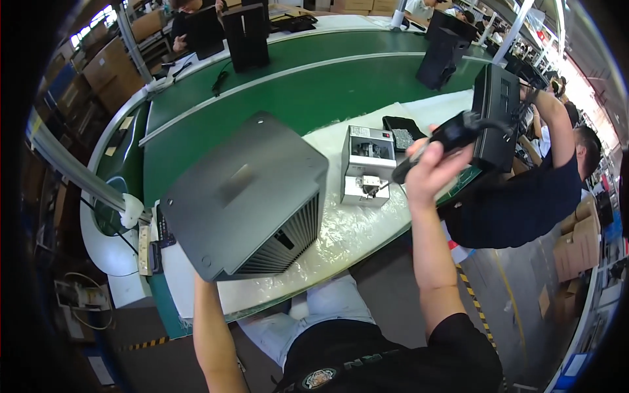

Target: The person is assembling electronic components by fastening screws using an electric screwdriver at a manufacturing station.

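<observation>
A large dark grey box-shaped housing (252, 190) with ribbed vents along one side stands tilted over the near part of the bench. My left forearm (213, 334) reaches up to its near left corner, where the housing hides my left hand and its fingers. My right hand (438, 167) is raised above the right side of the bench, closed round a black electric screwdriver (452, 133), which is partly blurred. Below and left of that hand sits a silver screw feeder (367, 160). Behind the feeder lies a black tray (401, 131) holding small metal screws.
Clear plastic film (347, 236) covers the near bench. Beyond runs a green conveyor (327, 92) with black units (246, 39) on it. At right, a co-worker (524, 196) is close beside another black unit (496, 118). A metal post (78, 170) slants past the left edge.
</observation>
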Available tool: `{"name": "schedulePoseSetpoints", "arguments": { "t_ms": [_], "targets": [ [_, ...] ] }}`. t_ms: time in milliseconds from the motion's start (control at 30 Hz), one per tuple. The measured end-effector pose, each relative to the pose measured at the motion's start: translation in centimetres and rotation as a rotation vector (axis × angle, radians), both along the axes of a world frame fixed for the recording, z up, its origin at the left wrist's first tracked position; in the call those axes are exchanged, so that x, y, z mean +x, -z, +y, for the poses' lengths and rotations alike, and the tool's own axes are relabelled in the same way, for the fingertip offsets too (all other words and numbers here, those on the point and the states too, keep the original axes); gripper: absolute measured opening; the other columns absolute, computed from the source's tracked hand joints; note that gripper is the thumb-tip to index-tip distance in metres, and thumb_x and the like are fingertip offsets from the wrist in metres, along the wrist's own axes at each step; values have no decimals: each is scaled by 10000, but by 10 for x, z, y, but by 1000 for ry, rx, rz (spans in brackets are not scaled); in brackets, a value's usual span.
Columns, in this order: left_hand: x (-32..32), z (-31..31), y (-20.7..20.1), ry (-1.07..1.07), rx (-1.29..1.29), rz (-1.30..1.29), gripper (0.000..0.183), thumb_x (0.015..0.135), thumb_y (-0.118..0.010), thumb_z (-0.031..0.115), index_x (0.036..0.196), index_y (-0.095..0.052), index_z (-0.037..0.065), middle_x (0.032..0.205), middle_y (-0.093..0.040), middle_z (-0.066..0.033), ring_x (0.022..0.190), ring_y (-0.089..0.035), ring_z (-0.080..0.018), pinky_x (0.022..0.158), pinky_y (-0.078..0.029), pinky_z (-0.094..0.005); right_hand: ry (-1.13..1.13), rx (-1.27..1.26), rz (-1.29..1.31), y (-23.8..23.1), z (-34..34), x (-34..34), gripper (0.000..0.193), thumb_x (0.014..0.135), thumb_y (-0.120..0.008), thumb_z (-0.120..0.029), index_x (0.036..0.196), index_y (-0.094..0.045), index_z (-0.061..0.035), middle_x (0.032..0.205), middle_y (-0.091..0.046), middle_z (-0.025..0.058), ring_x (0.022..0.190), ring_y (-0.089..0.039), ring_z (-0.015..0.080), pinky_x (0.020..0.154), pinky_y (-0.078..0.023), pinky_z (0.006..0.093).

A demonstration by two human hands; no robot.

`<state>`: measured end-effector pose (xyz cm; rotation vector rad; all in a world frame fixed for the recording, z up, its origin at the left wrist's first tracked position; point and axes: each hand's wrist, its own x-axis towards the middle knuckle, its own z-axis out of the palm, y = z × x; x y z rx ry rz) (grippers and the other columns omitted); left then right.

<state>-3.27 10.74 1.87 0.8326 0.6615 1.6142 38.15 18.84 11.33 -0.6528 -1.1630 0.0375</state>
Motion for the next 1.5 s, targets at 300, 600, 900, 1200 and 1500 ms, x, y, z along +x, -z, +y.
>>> {"name": "schedulePoseSetpoints", "arguments": {
  "t_ms": [300, 600, 900, 1200, 1500],
  "targets": [
    [37, -10, -95, -510, -216, 635, 627, 1032, -319, 469, 1225, -534, -87, 1117, -637, -134, 1020, -597, -202, 930, -443, -306, -95, -136, -135, 97, 22, 5, 671, 951, -524, -194, 1446, -115, -1, 1179, -523, 149, 691, -553, 135, 643, -491, 277],
    [53, 80, -90, -229, -311, 1311, 563, 974, -422, 413, 958, -611, -117, 890, -642, -311, 933, -639, -385, 864, -453, -434, -165, -115, 8, -12, -28, -26, 523, 976, -460, -241, 1393, -251, -4, 1163, -560, 205, 580, -564, 161, 494, -478, 271],
    [47, 44, -74, 185, -302, 1561, 520, 871, -599, 363, 1192, -574, -45, 1054, -642, -286, 999, -636, -392, 892, -483, -422, -359, 118, -4, -85, -18, -124, 473, 994, -421, -309, 1283, -288, 40, 1166, -540, 281, 572, -582, 181, 471, -497, 273],
    [48, -9, -72, -9, -377, 1462, 655, 800, -697, 404, 1283, -517, 0, 1042, -649, -270, 969, -639, -401, 859, -498, -436, -750, 83, -59, -63, 25, -246, 527, 978, -488, -220, 1374, -216, -3, 1172, -545, 212, 589, -583, 173, 521, -493, 277],
    [47, -11, -73, -10, -326, 1442, 500, 839, -663, 392, 1079, -541, -30, 972, -653, -272, 935, -631, -434, 837, -494, -483, -769, 32, -159, -35, 31, -269, 550, 972, -527, -285, 1344, -247, 8, 1132, -555, 187, 582, -569, 150, 524, -480, 266]
  ]
}}
